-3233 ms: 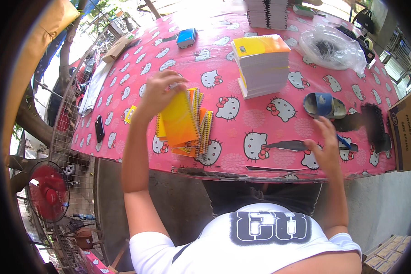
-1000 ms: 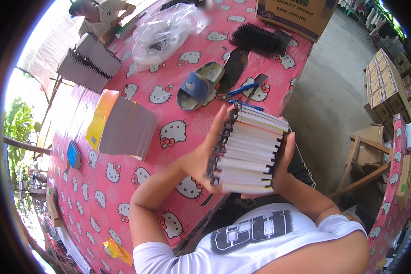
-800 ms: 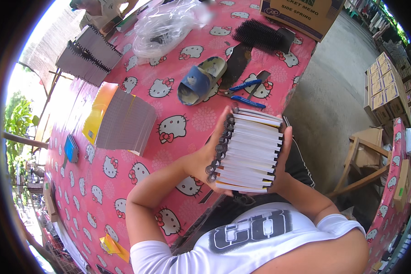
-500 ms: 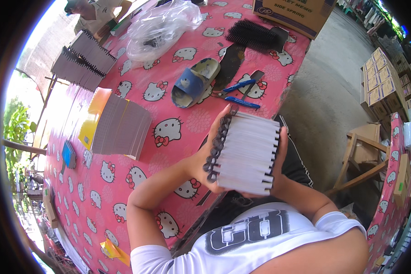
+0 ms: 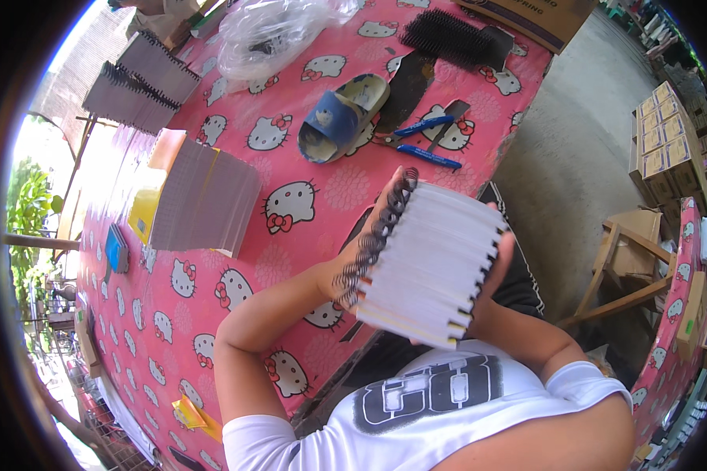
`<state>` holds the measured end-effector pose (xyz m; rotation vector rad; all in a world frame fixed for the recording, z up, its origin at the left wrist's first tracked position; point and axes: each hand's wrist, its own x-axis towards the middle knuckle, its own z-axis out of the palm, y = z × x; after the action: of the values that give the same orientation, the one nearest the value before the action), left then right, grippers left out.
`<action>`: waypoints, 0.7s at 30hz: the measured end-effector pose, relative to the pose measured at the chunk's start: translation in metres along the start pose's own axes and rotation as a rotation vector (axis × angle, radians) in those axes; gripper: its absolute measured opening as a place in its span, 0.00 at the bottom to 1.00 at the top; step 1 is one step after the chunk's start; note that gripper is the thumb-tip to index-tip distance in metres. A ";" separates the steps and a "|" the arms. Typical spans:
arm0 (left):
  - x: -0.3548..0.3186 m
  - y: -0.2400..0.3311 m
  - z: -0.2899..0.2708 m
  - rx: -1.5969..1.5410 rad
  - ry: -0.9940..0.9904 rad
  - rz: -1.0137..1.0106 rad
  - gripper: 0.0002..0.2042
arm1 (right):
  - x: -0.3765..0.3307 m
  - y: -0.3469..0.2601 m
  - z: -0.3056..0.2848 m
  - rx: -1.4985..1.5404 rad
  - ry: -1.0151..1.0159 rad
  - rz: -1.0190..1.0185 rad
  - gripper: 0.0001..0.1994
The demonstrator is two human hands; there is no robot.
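Observation:
A thick stack of spiral-bound notebooks [image 5: 428, 263] with white page edges and black wire coils is held up in front of my chest, over the table's edge. My left hand [image 5: 361, 247] grips its coil side, fingers behind the black spirals. My right hand [image 5: 493, 263] presses against the opposite side, mostly hidden behind the stack. Both forearms rise from the lower part of the view.
A pink cartoon-cat tablecloth covers the table [image 5: 212, 330]. On it lie a tall stack of yellow-covered notebooks [image 5: 200, 200], a blue sandal [image 5: 342, 118], blue-handled pliers [image 5: 420, 141], black coil bundles [image 5: 456, 35], a clear plastic bag [image 5: 271, 35] and more spiral notebooks [image 5: 137, 82]. Cardboard boxes [image 5: 672, 141] and a wooden stool [image 5: 632, 263] stand to the right.
Earlier my hands were on the table, left on a yellow notebook pile. Since then both hands have lifted the notebook stack and tilted it so the page edges face me.

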<state>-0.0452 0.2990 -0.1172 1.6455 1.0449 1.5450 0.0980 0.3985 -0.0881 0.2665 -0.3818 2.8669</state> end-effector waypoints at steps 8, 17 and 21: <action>0.007 0.012 -0.005 -0.008 0.001 -0.020 0.68 | -0.004 -0.014 -0.017 -1.203 -0.315 -0.438 0.48; 0.004 0.007 -0.005 -0.015 -0.029 -0.040 0.67 | -0.024 -0.045 -0.002 -2.053 -0.359 -0.799 0.29; 0.007 0.010 -0.004 -0.013 -0.044 -0.044 0.66 | -0.030 -0.041 0.002 -1.959 -0.235 -0.736 0.31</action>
<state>-0.0484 0.3000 -0.1045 1.6294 1.0387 1.4777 0.1373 0.4302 -0.0831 0.2115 -2.1100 0.8407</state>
